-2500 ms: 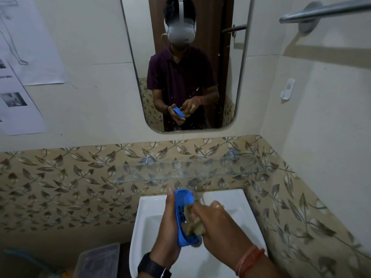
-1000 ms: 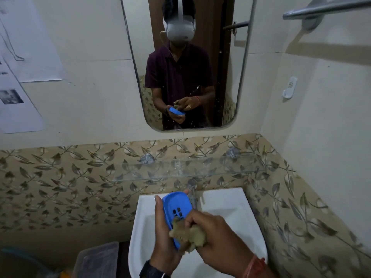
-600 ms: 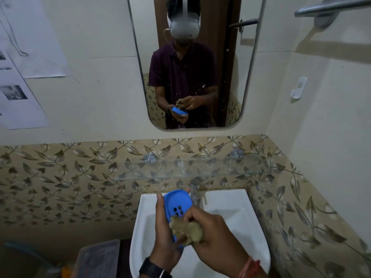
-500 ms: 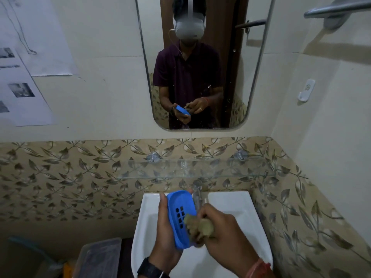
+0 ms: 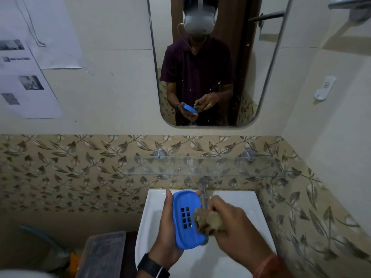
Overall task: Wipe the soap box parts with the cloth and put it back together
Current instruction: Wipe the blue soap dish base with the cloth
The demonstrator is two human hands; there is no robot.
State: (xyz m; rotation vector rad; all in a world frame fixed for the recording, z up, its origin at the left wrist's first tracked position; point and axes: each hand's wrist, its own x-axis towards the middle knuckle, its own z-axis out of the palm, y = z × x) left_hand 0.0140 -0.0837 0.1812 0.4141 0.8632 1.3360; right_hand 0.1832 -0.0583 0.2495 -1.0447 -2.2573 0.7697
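A blue soap box part (image 5: 185,217) with a grid of drain slots is held upright over the white sink (image 5: 249,209), its slotted face turned toward me. My left hand (image 5: 167,233) grips it from the left and behind. My right hand (image 5: 234,227) is closed on a crumpled tan cloth (image 5: 208,221) that presses against the part's right edge. The other soap box part is hidden from view.
A tap (image 5: 203,192) rises just behind the blue part. A glass shelf (image 5: 200,167) runs along the leaf-patterned tiles above the sink. A mirror (image 5: 210,63) hangs higher up. A clear plastic lidded box (image 5: 100,255) sits lower left of the sink.
The blue part turned from edge-on to facing me with its slots in view. The cloth slid from the part's lower face to its right edge.
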